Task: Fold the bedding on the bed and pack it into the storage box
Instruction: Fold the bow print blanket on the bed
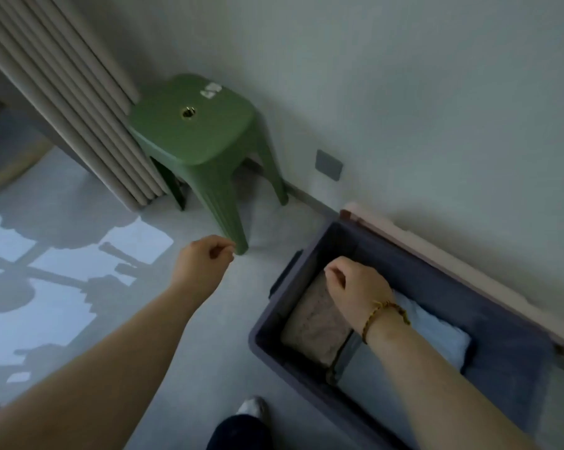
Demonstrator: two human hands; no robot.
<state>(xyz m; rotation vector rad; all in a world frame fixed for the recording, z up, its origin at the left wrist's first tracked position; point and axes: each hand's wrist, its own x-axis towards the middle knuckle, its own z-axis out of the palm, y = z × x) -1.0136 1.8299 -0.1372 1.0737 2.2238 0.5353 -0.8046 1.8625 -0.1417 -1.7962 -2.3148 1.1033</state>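
- Head view, far left: the pleated curtain (63, 92) hangs to the floor, with window light thrown across the tiles beside it.
- Your left hand (206, 258) hangs over bare floor by the green stool (193, 131), fingers loosely curled with nothing in them. It looks parked clear of the work.
- The storage box (507, 345) sits open against the wall, so you can reach straight down into it.
- The brown folded bedding (313, 326) lies along the box's left side, probably tucked there to leave room.
- Your right hand (355, 287), the one with the braided bracelet (384, 315), is down over that brown fold. Its fingers are curled at the far edge.
- A white folded piece (436, 329) lies beside the brown one, partly under your wrist.
- The pale lid (436, 251) leans back along the wall, out of the way.
- Hard calls: you can't tell whether the right fingers pinch the cloth or only hover. The box's near right corner is cut off, and the bed is out of shot.
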